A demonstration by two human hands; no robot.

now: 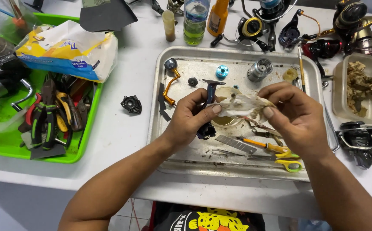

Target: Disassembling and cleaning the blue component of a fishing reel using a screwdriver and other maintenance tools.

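Note:
My left hand (191, 117) grips a dark blue fishing reel body (208, 109) over a metal tray (162, 77). My right hand (295, 113) pinches a dirty white tissue (242, 105) that is pressed against the reel body, and my left thumb also touches the tissue. Both hands hover above the middle of the tray. Beneath them lies a small round dish (226, 122) with brownish liquid.
The tray holds a gold reel handle (170, 83), a blue cap (222, 71), a silver spool (259, 69), a blade (236, 144) and yellow scissors (282, 159). A green tray (83, 141) of pliers sits left. Bottles, reels and a tub of used tissue (361, 85) surround.

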